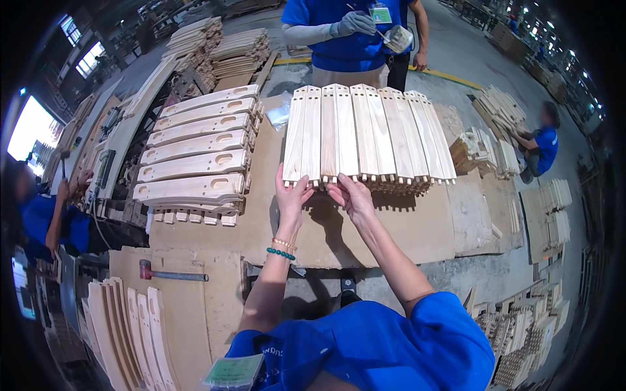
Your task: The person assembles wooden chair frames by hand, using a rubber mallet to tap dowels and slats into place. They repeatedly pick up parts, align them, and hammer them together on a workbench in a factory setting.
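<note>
A row of pale wooden slats lies side by side on the brown work table, fanned slightly to the right. My left hand has its fingers on the near ends of the leftmost slats. My right hand touches the near ends of the slats just beside it. Both hands have fingers spread against the slat ends; neither lifts a piece. Beaded bracelets sit on my left wrist.
A stack of slotted curved wooden rails lies to the left. A mallet rests on a lower board, with curved pieces nearby. A person in blue stands across the table holding a small container. Another person crouches at right by wood stacks.
</note>
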